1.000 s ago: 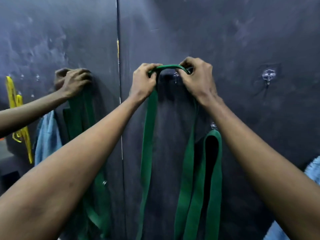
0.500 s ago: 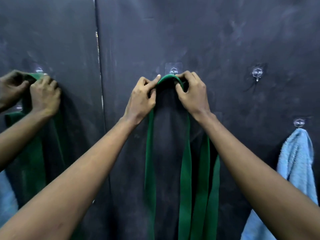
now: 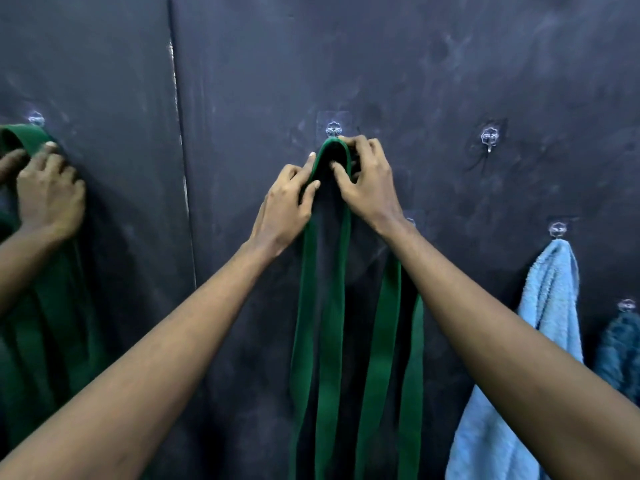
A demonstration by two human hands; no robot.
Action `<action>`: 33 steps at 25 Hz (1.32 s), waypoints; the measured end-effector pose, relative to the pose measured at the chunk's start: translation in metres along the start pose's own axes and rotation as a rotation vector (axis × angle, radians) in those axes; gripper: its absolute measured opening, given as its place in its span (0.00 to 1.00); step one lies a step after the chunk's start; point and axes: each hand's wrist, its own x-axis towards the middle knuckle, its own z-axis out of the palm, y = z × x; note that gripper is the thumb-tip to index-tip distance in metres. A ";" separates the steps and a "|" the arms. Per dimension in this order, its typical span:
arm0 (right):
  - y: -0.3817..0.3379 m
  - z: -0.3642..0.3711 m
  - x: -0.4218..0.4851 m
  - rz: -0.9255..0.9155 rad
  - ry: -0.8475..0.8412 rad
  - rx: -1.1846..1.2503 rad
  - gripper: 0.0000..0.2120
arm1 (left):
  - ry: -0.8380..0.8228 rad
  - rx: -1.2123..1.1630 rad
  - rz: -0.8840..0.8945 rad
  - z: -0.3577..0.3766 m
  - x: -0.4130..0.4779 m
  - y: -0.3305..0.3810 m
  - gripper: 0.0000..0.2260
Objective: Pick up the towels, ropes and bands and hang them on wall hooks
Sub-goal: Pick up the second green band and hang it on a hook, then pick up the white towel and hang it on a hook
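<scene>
Fingertips [image 3: 346, 141] of left hand [image 3: 284, 202] and right hand [image 3: 370, 188] pinch the top loop of the flat green elastic band [image 3: 334, 341], at the clear adhesive wall hook [image 3: 333, 129]; seating cannot be confirmed. The band is probably soft, light and stretchy: grip either side of the loop's crown.

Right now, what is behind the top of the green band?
The dark wall shows inside the green band's loop; the clear hook's base shows just above. The band, left hand and right hand cover the hook's tip.
</scene>
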 end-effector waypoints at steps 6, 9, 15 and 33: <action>0.004 -0.005 -0.016 0.021 -0.079 -0.009 0.29 | -0.091 0.000 -0.042 -0.002 -0.007 0.005 0.23; 0.004 -0.016 -0.031 0.088 -0.138 -0.019 0.32 | -0.096 -0.034 -0.156 -0.008 -0.015 0.016 0.24; 0.021 -0.086 -0.092 0.158 -0.205 -0.067 0.17 | -0.201 0.102 0.106 -0.009 -0.078 0.082 0.18; 0.092 -0.578 -0.312 1.096 -0.274 -1.025 0.15 | -0.933 -0.558 0.408 0.320 -0.127 0.374 0.20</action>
